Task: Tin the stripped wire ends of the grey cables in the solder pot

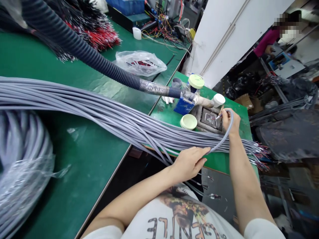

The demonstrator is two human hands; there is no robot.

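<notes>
Grey coil (23,142), one, lower left; one cable bundle (104,109) crosses mid-frame. Right of centre: one left hand (189,162), fingers touching one curved cable (227,133), pinching or not I cannot tell; one squarish pot (209,118); one right hand (231,122), fingers pinching that cable near its end.

So it's just the one cam, worn on the head, looking forward and down over the wearer's own shirt (185,215), which fills the bottom middle of the shot. Pretty close view: the left hand (188,162) shows at the near edge of the small green desk (214,162), the right hand (231,122) farther in, toward that desk's right edge. The big green desk (82,159) takes up the left side, its right edge cutting diagonally through the picture. Beyond the small desk's far edge there's a slanting white pillar (219,20), and way off upper right, a co-worker (263,43).
</notes>
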